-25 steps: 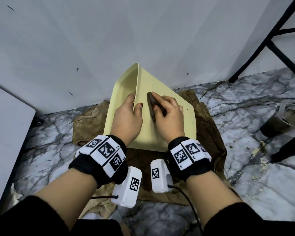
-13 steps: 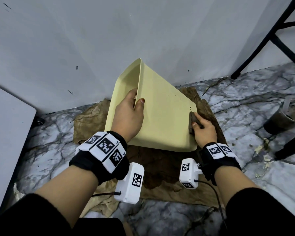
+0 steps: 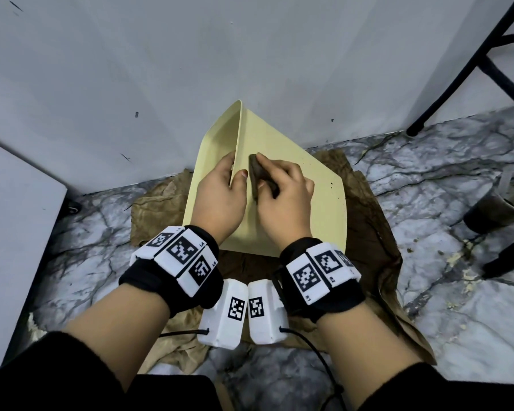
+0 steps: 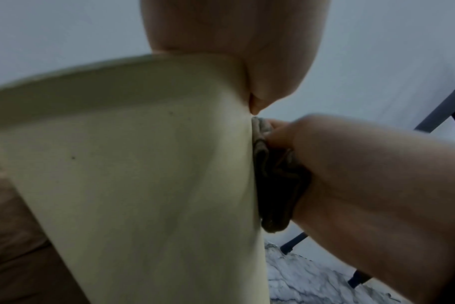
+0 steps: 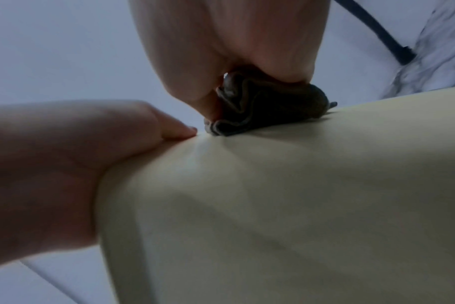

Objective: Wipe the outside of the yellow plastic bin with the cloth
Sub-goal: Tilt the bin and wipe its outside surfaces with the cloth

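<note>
The pale yellow plastic bin [image 3: 318, 203] lies tilted on its side on brown paper, one flat outer face turned up toward me. My left hand [image 3: 220, 194] grips its upper left edge, thumb on the outer face and fingers over the other side. My right hand [image 3: 282, 197] holds a wadded dark cloth [image 3: 257, 176] and presses it on that face, right beside the left thumb. The left wrist view shows the cloth [image 4: 273, 181] squeezed between the bin [image 4: 143, 174] and my right hand. In the right wrist view the cloth [image 5: 260, 107] sits on the bin [image 5: 299, 205].
Crumpled brown paper [image 3: 377, 238] covers the marble floor [image 3: 457, 307] under the bin. A grey wall [image 3: 250, 54] stands close behind. Black stool legs [image 3: 457, 69] rise at the right, beside a dirty plastic cup [image 3: 499, 206]. A white panel [image 3: 15, 232] borders the left.
My right hand has carried the cloth from the bin's lower right corner back up and left across the face to beside the left thumb. The left hand keeps its grip.
</note>
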`<action>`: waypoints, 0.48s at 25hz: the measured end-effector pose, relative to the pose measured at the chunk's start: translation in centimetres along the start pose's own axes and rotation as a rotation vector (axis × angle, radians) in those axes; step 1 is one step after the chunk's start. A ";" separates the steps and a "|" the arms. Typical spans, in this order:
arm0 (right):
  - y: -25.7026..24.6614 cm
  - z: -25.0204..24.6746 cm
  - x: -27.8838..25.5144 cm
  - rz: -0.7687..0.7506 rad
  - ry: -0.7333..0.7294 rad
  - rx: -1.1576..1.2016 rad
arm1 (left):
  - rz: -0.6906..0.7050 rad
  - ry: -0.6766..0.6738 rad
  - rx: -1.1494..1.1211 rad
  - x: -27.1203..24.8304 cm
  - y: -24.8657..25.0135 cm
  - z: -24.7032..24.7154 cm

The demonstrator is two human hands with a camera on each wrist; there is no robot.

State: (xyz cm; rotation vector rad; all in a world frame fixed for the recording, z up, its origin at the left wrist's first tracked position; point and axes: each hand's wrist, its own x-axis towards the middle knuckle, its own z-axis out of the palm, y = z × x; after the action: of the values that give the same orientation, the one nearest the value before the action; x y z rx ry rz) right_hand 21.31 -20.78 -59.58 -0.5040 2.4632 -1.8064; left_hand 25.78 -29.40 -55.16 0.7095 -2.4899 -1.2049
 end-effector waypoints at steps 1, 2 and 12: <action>-0.2 0.1 -0.1 -0.035 -0.008 0.000 | 0.002 -0.001 -0.005 0.0 -0.1 -0.1; 0.0 0.1 -0.1 -0.064 -0.019 -0.006 | -0.001 0.000 -0.017 0.0 -0.1 -0.2; 9.7 -5.2 1.0 0.352 0.031 -0.086 | -0.032 -0.035 -0.057 -0.2 -0.1 -0.4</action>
State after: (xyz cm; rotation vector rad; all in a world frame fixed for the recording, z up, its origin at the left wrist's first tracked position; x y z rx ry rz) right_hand 16.91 -13.71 -66.88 -0.0381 2.4641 -1.5853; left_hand 26.13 -29.60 -54.99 0.7228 -2.4706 -1.3044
